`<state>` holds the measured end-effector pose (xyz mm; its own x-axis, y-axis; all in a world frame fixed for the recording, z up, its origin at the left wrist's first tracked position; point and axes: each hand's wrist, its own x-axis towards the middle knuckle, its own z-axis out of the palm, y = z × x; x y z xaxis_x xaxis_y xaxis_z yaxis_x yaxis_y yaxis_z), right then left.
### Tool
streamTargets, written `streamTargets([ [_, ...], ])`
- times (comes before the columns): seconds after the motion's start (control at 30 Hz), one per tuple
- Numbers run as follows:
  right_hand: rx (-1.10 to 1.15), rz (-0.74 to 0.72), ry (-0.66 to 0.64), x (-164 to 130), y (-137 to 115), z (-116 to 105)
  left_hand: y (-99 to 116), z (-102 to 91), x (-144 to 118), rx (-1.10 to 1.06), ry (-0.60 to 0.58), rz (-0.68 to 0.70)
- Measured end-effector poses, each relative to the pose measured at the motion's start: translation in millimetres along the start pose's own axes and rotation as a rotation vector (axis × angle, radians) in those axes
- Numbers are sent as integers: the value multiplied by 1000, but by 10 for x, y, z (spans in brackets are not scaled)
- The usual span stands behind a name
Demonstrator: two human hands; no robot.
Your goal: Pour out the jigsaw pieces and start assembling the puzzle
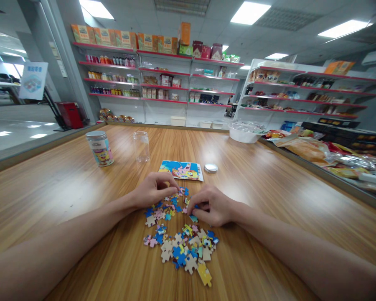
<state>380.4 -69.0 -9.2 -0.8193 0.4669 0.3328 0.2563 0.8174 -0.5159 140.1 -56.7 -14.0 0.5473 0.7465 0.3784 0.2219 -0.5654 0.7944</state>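
Both hands down on the wooden table (pixel 65 196), working at the far edge of a scatter of jigsaw pieces (pixel 181 242). Left hand (pixel 153 190) curled, fingertips drawn together over a small cluster of pieces (pixel 178 194), apparently pinching or pressing one, though the exact piece too small to make out. Right hand (pixel 211 207) likewise curled, fingertips pressed onto a blue piece at the near side of that same cluster. Hands close together, almost meeting over it.

Judged as early in the work: only a few pieces near the fingertips looked joined, and even that hard to confirm. Most pieces lay loose and unsorted just nearer the body, some face up, some showing plain backs, one yellow piece (pixel 204 274) off at the near end. Nearly all of the assembling left to do.

Just beyond the hands, a printed cartoon picture card (pixel 181 170) flat on the table, with a small round metal lid (pixel 211 168) just beside it on the right. Farther off, an empty clear jar (pixel 141 146) upright and open, and left of it a lidded printed tin (pixel 99 148). A white tub (pixel 246 133) and bagged snacks (pixel 303 148) along the right edge, store shelves (pixel 163 79) behind. Nothing lay between the hands and the pieces; the loose heap itself crowded the working spot.
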Motion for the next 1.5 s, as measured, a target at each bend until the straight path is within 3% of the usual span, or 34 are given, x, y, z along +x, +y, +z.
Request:
streamTargets([
  [0.13, -161, -79, 122, 47, -111, 49, -104, -96, 26, -70, -31, -168],
  [0.2, -254, -101, 128, 78, -201, 88, -105, -177, 46, -66, -151, -187],
  [0.37, -384, -47, 6, 114, -333, 154, 57, -414, 80, 76, -562, -317],
  [0.47, -369, -36, 42, 124, -324, 163, 133, -499, 72, 107, -703, -385],
  [0.7, -345, -107, -11, 175, -321, 195, 123, -506, 58, 37, -734, -361],
  [0.87, -284, -92, 74, 179, -297, 193, 165, -513, 71, 21, -786, -347],
  [1.5, -308, -26, 45, 170, -278, 206, 243, -466, 51, 124, -792, -477],
])
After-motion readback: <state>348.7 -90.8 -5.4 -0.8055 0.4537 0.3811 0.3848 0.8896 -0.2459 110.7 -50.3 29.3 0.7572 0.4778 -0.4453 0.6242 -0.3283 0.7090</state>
